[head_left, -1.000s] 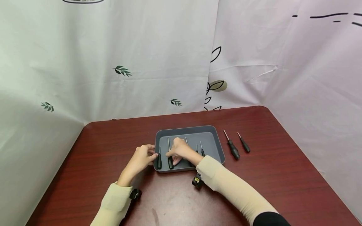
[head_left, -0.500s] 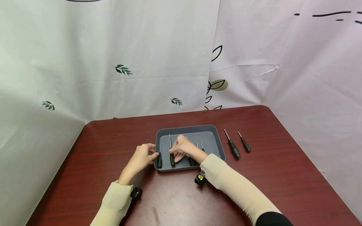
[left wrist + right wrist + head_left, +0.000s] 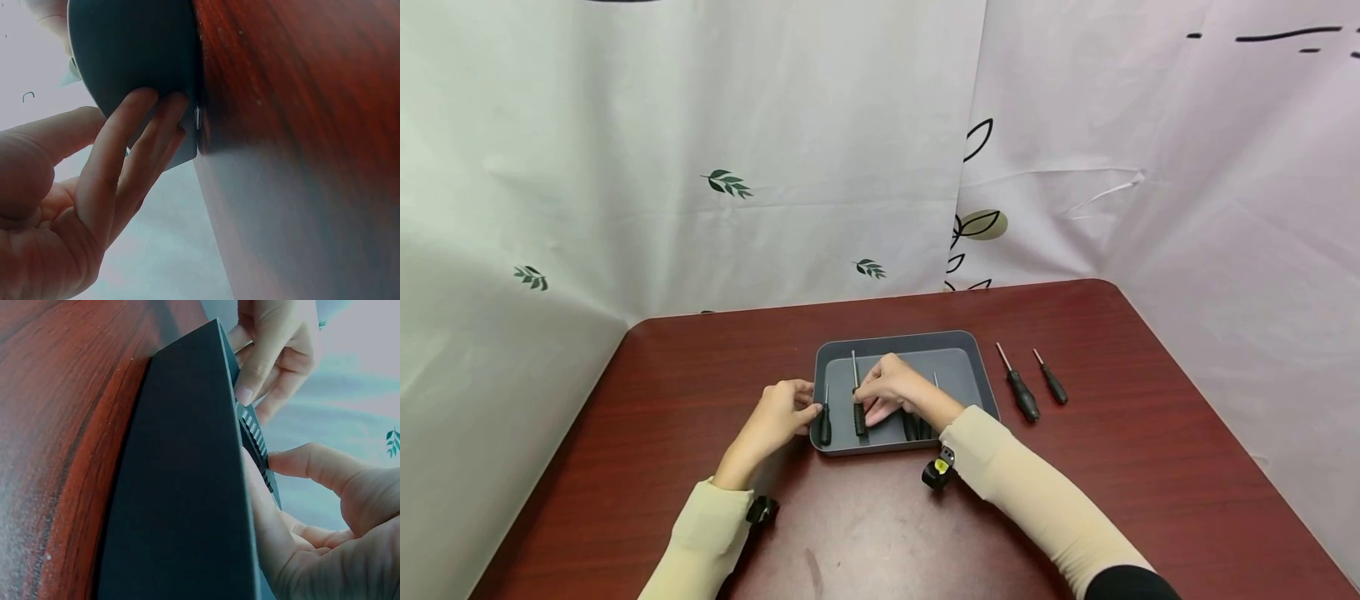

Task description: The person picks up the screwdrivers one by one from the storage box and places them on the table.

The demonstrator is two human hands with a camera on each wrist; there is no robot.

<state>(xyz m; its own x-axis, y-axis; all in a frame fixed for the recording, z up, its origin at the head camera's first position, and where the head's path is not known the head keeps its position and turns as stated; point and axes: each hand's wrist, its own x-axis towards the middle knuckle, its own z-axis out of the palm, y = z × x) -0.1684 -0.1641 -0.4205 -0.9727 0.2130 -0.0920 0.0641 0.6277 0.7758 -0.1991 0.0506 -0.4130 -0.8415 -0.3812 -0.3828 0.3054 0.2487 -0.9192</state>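
A shallow grey tray (image 3: pixel 958 367) lies on the table in the head view. At its left end my left hand (image 3: pixel 777 417) holds the wall, the thumb at the rim and the fingers (image 3: pixel 115 147) against the outside. My right hand (image 3: pixel 898 390) is inside the tray and pinches the ribbed black handle of a screwdriver (image 3: pixel 859 418) between thumb and fingers. Its shaft points to the far side. Left of it lies a smaller black screwdriver (image 3: pixel 825 427). Several more black screwdrivers (image 3: pixel 912 427) lie to the right, partly hidden by my right hand and wrist.
Two black-handled screwdrivers lie on the table right of the tray, a larger one (image 3: pixel 1023 397) and a smaller one (image 3: pixel 1055 387). The reddish-brown wooden table (image 3: pixel 715 350) reaches back to a white patterned curtain (image 3: pixel 820 167).
My right hand has shifted slightly rightward and toward the far side, and the gripped screwdriver has moved along with it. My left hand has stayed on the tray's left wall.
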